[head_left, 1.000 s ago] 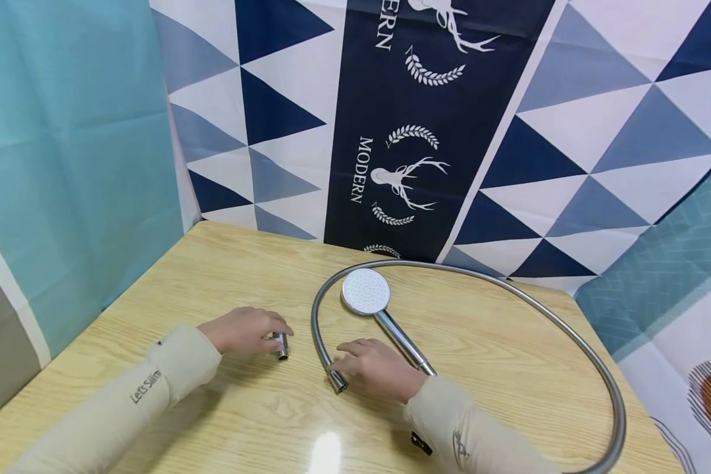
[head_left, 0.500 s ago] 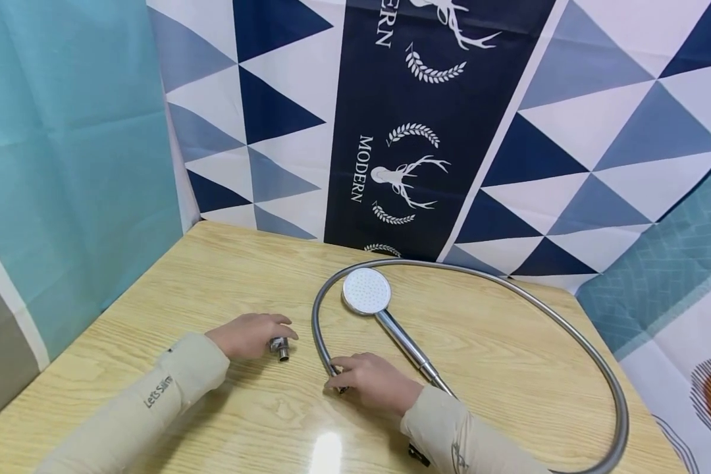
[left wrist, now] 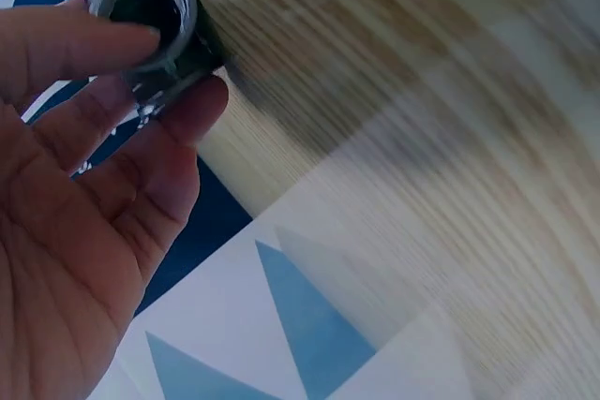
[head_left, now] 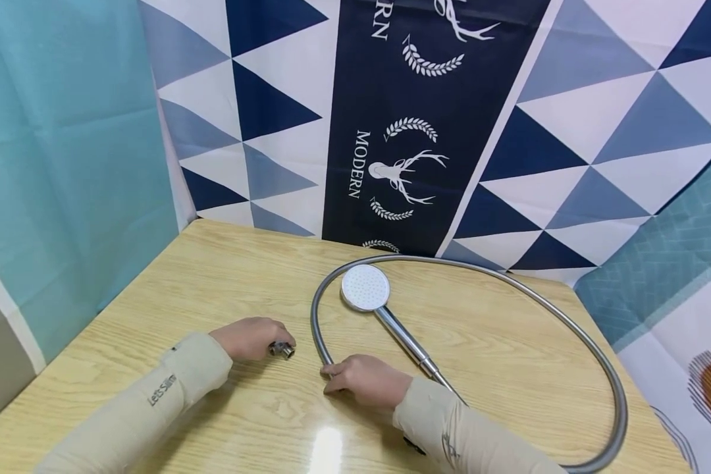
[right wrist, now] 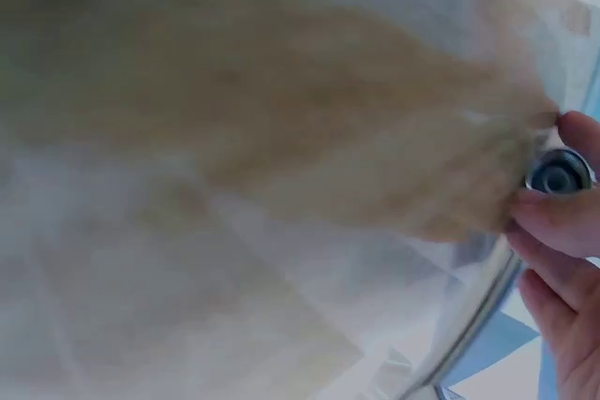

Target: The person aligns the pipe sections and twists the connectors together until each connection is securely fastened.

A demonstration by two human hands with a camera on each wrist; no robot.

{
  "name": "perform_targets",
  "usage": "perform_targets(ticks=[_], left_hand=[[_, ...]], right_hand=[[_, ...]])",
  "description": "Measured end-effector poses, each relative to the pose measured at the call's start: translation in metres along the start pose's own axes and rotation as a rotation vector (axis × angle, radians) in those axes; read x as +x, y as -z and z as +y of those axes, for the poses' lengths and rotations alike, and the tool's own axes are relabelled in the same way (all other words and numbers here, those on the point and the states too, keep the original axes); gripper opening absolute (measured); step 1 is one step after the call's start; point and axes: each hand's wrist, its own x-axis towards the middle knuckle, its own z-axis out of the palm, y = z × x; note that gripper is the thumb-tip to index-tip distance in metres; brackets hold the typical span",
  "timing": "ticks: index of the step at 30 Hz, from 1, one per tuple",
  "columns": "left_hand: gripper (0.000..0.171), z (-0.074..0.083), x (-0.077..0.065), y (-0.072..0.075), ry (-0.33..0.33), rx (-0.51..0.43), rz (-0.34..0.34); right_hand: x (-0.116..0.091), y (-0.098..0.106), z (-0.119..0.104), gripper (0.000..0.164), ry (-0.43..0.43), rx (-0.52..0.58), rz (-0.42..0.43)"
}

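Note:
In the head view my left hand (head_left: 251, 337) holds a small chrome pipe fitting (head_left: 283, 349) just above the table. The left wrist view shows the fitting (left wrist: 208, 49) between thumb and fingers, with a round hollow opening and a ribbed, thread-like part beyond. My right hand (head_left: 367, 380) pinches the end of a grey metal shower hose (head_left: 316, 322). That end's round connector (right wrist: 560, 173) faces the camera in the right wrist view. Behind the right hand lies a chrome hand shower (head_left: 365, 288), its white spray face up. The right arm hides where its handle leads.
The hose loops widely over the right half of the wooden table (head_left: 231, 263). A small black item (head_left: 415, 446) lies partly under the right sleeve. Patterned cloth (head_left: 284, 171) hangs behind the table, and a teal cloth (head_left: 77, 164) along its left side.
The right hand has closed over the hose end, which showed beyond its fingers before. The left hand has turned the fitting, so its outlet now points toward the right.

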Motion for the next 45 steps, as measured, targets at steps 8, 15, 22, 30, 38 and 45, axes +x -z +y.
perform_targets(ticks=[8, 15, 22, 30, 38, 45], left_hand=[[0.031, -0.002, -0.005, 0.003, 0.017, -0.082, -0.004], [0.008, -0.005, -0.007, 0.004, 0.113, -0.156, -0.05], [0.01, -0.009, -0.008, 0.002, 0.137, -0.166, -0.055], [0.008, -0.009, -0.012, 0.001, 0.139, -0.118, -0.07], [0.012, -0.002, -0.012, 0.003, 0.291, -0.139, -0.115], [0.021, 0.006, -0.015, 0.01, 0.458, -0.175, -0.182]], right_hand=[[0.006, 0.009, 0.002, 0.04, -0.143, 0.052, -0.165], [0.013, 0.008, 0.004, 0.033, -0.06, -0.031, -0.12], [0.019, 0.006, 0.006, 0.024, -0.003, -0.047, -0.087], [0.027, 0.007, 0.011, 0.027, 0.142, 0.076, 0.023], [0.029, 0.022, 0.014, 0.03, 0.092, 0.412, 0.254], [0.029, 0.037, 0.014, 0.032, 0.03, 0.414, 0.388]])
